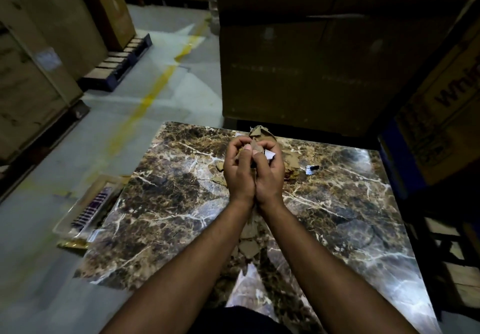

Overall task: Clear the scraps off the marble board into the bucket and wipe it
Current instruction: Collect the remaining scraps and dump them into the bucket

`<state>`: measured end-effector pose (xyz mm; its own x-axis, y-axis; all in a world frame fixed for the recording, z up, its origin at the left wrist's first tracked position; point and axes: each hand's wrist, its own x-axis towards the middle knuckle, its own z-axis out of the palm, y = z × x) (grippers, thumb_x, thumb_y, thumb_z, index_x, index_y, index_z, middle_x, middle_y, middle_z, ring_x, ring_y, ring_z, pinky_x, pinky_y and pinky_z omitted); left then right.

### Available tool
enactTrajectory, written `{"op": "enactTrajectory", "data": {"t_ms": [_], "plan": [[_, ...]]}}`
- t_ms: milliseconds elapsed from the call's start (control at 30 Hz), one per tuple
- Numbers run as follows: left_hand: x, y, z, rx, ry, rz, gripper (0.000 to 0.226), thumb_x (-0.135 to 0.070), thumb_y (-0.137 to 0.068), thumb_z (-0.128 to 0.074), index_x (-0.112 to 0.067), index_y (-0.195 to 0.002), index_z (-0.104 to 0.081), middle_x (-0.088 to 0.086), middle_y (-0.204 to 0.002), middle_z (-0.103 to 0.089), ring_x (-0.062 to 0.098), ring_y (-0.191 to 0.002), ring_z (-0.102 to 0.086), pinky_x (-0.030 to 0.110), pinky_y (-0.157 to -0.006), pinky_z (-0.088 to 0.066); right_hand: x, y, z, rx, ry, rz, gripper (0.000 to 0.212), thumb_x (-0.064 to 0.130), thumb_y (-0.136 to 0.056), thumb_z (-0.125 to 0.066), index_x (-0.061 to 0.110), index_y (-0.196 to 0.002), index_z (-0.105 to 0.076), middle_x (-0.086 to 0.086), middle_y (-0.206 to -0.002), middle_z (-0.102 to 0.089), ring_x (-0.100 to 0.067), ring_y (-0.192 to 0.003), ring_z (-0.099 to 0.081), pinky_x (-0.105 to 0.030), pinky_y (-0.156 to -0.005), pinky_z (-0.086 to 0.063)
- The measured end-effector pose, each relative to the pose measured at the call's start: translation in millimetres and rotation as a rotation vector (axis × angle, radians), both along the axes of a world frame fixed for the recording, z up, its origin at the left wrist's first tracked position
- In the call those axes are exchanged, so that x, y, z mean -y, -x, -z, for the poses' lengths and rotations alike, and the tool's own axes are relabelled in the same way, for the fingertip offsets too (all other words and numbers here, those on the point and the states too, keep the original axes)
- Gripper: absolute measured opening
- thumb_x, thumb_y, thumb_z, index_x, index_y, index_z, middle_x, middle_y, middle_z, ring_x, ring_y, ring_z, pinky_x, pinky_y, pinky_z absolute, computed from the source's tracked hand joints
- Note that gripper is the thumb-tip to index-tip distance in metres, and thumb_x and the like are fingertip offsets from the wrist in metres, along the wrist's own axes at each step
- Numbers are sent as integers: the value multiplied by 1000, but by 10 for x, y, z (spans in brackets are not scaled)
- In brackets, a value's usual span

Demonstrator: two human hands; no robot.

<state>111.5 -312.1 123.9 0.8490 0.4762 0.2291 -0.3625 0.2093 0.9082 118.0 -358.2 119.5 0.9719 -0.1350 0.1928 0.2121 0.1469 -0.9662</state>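
Observation:
The brown marble board (161, 203) fills the lower middle of the head view. My left hand (238, 170) and my right hand (268, 171) are cupped together above its far half, fingers curled round a bundle of brown cardboard scraps (255, 145) that pokes out between them. More scraps (249, 248) lie on the board beneath my wrists, and others (292, 163) lie to the right of my hands. A small white and black scrap (311, 170) lies further right. No bucket is in view.
Tall cardboard boxes (298, 60) stand just behind the board, and a printed box (446, 105) stands at the right. A flat clear-wrapped package (88, 206) lies on the grey floor at the board's left edge. Stacked boxes on pallets (39, 60) line the far left.

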Motion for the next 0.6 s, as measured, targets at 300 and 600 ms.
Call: {"op": "enactTrajectory", "data": {"t_ms": [300,600], "plan": [[-486,429,-106,47,32,-231,19,-35,-84,-56,-22,-96,-61,-2,-93,-63,9,-81,-60,23,-73,-50,-497,387,-165,56,-20,-253,9,25,-88,-59,31,-95,-61,-1,-96,-63,-24,-88,-60,-54,-81,-51],[-1502,1331,-117,78,18,-551,21,-34,-86,-55,-18,-98,-61,-2,-94,-64,15,-86,-59,30,-78,-49,-1559,1179,-203,70,4,-560,10,29,-87,-60,31,-97,-61,-12,-100,-65,-38,-89,-63,-55,-80,-52]]}}
